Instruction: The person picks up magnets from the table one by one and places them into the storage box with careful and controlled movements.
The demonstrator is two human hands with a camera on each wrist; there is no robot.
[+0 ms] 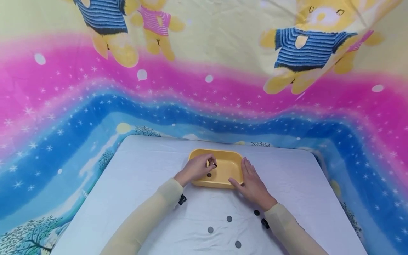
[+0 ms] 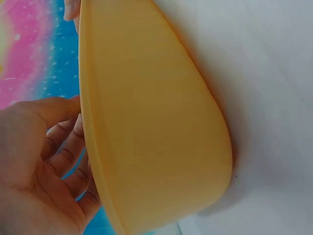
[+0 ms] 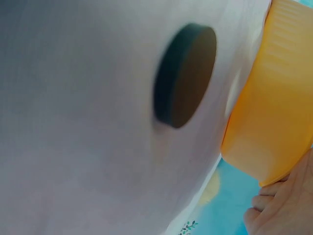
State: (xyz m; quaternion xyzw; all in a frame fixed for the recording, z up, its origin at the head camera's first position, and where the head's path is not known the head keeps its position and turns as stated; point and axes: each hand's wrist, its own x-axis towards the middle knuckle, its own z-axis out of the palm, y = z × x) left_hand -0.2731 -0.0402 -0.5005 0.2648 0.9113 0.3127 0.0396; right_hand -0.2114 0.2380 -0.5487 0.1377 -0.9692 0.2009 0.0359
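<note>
Head: dark disc (image 1: 215, 165) in left grip (image 1: 197, 168)

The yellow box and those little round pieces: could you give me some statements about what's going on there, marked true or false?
1. A dark disc lies inside the yellow box. True.
2. The left hand pinches another disc. True.
3. The right hand is tucked under the table. False: the right hand is at the side of the yellow box.
4. Every disc is in the box. False: four discs lie on the white cloth.
5. Both sleeves are bright red. False: they are pale cream.
</note>
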